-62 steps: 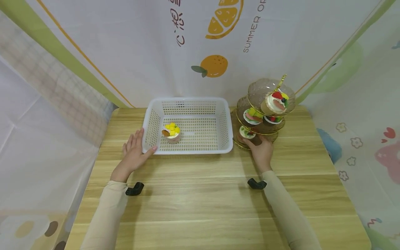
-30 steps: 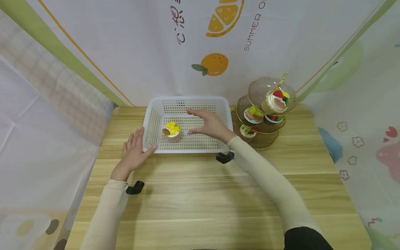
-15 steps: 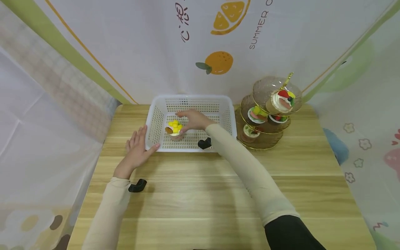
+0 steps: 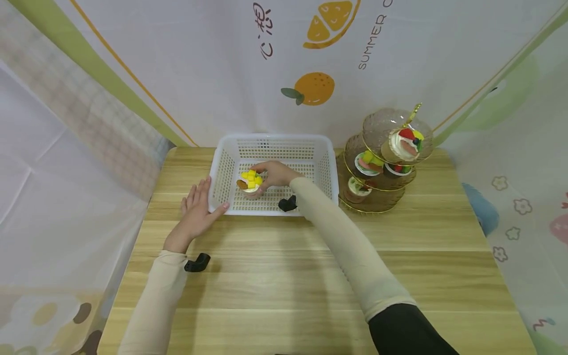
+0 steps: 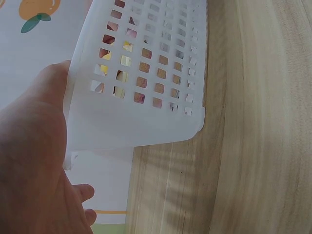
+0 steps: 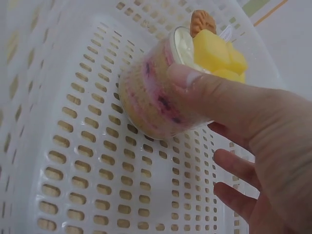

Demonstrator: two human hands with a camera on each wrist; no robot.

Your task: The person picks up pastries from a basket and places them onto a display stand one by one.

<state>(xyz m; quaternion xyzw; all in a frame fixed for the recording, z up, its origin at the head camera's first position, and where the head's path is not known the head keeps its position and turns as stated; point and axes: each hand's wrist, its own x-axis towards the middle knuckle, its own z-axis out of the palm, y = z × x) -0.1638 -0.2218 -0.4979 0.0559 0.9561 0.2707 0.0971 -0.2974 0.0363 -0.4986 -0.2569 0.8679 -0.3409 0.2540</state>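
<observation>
My right hand (image 4: pixel 276 174) holds a small cake cup (image 4: pixel 251 181) by its side, thumb against the clear wall. In the right wrist view the cake cup (image 6: pixel 151 95) shows pink and tan layers, white cream, yellow cubes on top and a brown biscuit; its base is on or just over the basket floor. Around it is the white perforated basket (image 4: pixel 284 212). My left hand (image 4: pixel 195 216) rests at the basket's left front corner, fingers straight along the side and thumb at the front rim. From the left wrist view, the palm lies against the basket wall (image 5: pixel 126 126).
Right of the basket stands a three-tier clear stand (image 4: pixel 377 202) with gold rims. Several cake cups sit on its tiers, one fruit-topped cup (image 4: pixel 403 146) at the top. Everything is on a wooden table (image 4: pixel 266 286); a printed curtain (image 4: pixel 213 88) hangs behind.
My right hand has left the cake cup on the stand's bottom tier, crossed left into the basket and taken hold of the yellow-topped cake cup. The left hand stays at the basket.
</observation>
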